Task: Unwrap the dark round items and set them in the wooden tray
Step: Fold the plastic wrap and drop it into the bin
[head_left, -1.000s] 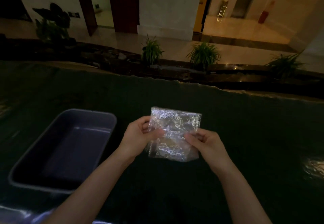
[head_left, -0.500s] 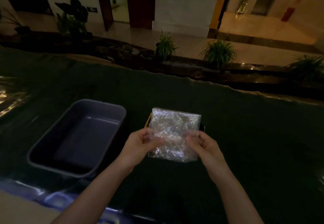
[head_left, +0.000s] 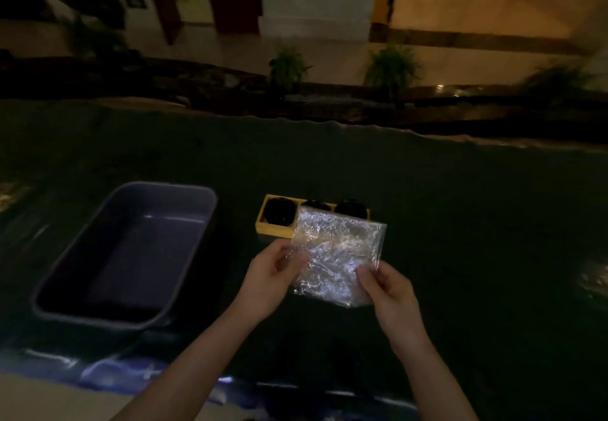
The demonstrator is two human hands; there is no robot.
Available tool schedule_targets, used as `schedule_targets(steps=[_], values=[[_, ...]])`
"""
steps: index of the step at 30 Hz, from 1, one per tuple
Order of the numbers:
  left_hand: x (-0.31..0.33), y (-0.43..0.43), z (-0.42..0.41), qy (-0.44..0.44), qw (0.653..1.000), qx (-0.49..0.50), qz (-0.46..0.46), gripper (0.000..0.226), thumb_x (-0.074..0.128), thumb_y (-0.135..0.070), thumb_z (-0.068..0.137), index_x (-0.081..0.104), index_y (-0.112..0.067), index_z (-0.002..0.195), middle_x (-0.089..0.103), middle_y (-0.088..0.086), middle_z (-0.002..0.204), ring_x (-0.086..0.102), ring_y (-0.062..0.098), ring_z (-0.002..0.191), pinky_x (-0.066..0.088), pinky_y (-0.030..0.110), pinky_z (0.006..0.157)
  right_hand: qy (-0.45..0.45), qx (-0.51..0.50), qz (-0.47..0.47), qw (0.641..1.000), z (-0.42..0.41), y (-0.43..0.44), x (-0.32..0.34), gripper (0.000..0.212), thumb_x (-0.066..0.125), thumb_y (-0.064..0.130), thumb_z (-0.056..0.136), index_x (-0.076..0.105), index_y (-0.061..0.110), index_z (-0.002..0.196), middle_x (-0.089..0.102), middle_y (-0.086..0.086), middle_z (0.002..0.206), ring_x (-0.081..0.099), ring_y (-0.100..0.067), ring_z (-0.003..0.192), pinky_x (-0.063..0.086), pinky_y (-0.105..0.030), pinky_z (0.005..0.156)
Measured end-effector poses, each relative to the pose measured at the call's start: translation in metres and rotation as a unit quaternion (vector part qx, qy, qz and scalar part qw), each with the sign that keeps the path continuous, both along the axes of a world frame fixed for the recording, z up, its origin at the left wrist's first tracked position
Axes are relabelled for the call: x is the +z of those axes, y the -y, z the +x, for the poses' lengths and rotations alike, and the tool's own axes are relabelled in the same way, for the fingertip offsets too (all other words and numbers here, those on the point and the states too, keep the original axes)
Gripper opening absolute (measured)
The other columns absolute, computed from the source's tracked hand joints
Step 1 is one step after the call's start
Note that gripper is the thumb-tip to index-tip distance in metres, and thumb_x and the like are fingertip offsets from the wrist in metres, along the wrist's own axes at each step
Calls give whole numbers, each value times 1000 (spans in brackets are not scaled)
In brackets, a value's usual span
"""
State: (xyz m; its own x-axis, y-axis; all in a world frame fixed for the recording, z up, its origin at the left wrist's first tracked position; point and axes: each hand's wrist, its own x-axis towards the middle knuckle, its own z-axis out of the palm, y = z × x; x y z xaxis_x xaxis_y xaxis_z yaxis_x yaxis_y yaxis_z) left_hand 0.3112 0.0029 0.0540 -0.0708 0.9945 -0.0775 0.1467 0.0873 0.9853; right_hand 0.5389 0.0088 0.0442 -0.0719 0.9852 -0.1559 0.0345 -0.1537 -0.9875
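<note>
Table (head_left: pixel 460 223): was covered in dark cloth.
Grey tub (head_left: pixel 210 210): was set at the left, empty.
Plastic wrap (head_left: pixel 335 256): was held flat above the wooden tray's near edge.
Wooden tray (head_left: pixel 263 220): was placed centrally; three dark round items (head_left: pixel 279 211) were seated inside.
Left hand (head_left: pixel 269 275): was pinched on the wrap's left edge.
Right hand (head_left: pixel 388 292): was pinched on its near right corner.

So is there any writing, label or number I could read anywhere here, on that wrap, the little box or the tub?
No readable text anywhere.
Clear wrap: crinkled, no print visible.
Wooden tray: plain.
Grey tub: unmarked.
Wall plate in the background: too dark and blurred to tell.
</note>
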Motion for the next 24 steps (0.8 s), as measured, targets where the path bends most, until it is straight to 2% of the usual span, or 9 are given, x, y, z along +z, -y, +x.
schedule_targets(steps=[3,4,7,10,13,16,19,22,24], values=[[-2,-12,27,-10,998,-62,14,16,63,-26,101,63,-35,113,75,-16,106,75,7,93,59,21,71,20,-61,20,998,22,17,-2,21,63,25,102,70,10,91,72,-19,86,69,-41,80,58,-55,74],[-3,-16,37,-14,996,-84,15,17,61,-27,102,62,-40,113,74,-19,108,74,6,94,60,21,72,25,-83,26,996,29,24,-1,24,62,32,101,70,12,91,72,-20,87,68,-44,83,58,-57,76],[-5,-23,65,-17,987,-158,16,25,56,-29,104,57,-49,120,71,-19,109,73,9,97,63,32,79,63,-157,31,985,46,48,1,33,56,46,100,68,21,83,70,-14,80,67,-37,75,58,-46,70],[-3,-25,89,-31,970,-236,39,41,53,-31,105,44,-62,131,69,-17,108,73,13,96,62,38,81,83,-241,31,967,58,77,-2,33,56,36,106,67,33,75,66,7,67,61,-9,61,51,-24,61],[-3,-19,112,-40,946,-316,50,57,54,-32,104,31,-73,137,68,-6,109,72,21,99,64,45,83,89,-319,25,943,66,113,-6,34,58,29,107,68,38,75,66,14,64,58,3,58,47,-12,57],[-9,-4,134,-73,915,-391,68,55,53,-35,104,32,-76,133,67,-3,102,72,21,94,64,50,79,77,-400,27,913,70,153,-12,30,63,34,102,65,31,72,57,14,61,51,0,57,42,-15,55],[-15,18,156,-74,884,-455,79,52,53,-34,104,34,-75,131,66,-3,101,71,29,88,62,55,73,39,-469,17,882,72,193,-18,27,68,33,96,62,22,71,55,10,63,49,-6,61,41,-20,57],[-24,40,172,-78,863,-494,70,53,56,-33,102,36,-75,128,68,-10,99,71,27,87,62,50,69,54,-513,-10,857,71,230,-26,25,70,31,96,65,21,74,59,9,60,51,-6,56,43,-19,54],[-32,55,184,-89,854,-508,65,51,60,-30,101,41,-65,133,68,-9,100,71,27,87,63,48,69,56,-537,-31,841,71,253,-35,25,71,28,98,64,18,76,59,6,60,52,-9,55,43,-22,55]])
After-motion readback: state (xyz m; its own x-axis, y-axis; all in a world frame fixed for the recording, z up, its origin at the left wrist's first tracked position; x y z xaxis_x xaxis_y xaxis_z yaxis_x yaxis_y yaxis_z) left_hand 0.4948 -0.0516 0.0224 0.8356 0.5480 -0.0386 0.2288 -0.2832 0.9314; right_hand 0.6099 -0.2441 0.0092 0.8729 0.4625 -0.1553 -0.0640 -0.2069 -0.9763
